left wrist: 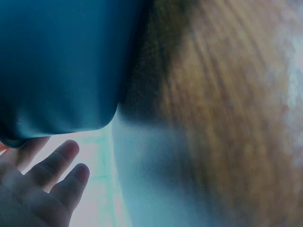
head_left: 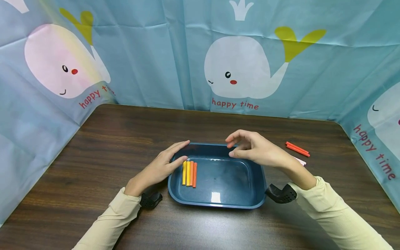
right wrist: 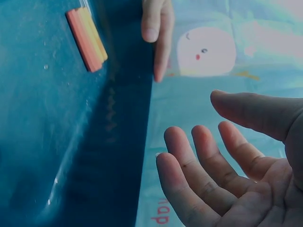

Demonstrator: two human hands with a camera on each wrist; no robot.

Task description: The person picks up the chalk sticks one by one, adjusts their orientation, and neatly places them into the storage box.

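A dark blue plastic tray (head_left: 215, 205) sits on the table. In its left part, two yellow and two orange chalk-like sticks (head_left: 188, 173) lie side by side. My left hand (head_left: 160, 165) rests at the tray's left rim, its fingers extended along the outside and its thumb reaching over the rim near the yellow sticks. The left wrist view shows its fingers (left wrist: 52, 165) beside the tray's outer wall. My right hand (head_left: 253, 147) hovers over the tray's far right rim. Its fingers (right wrist: 180, 142) are loosely bent, apart from the thumb, with nothing between them.
Two red-orange sticks (head_left: 297, 149) lie on the wooden table (head_left: 125, 132), right of the tray. Pale pink sticks (head_left: 300, 161) show partly behind my right forearm. A light blue curtain (head_left: 150, 69) printed with whales stands behind the table.
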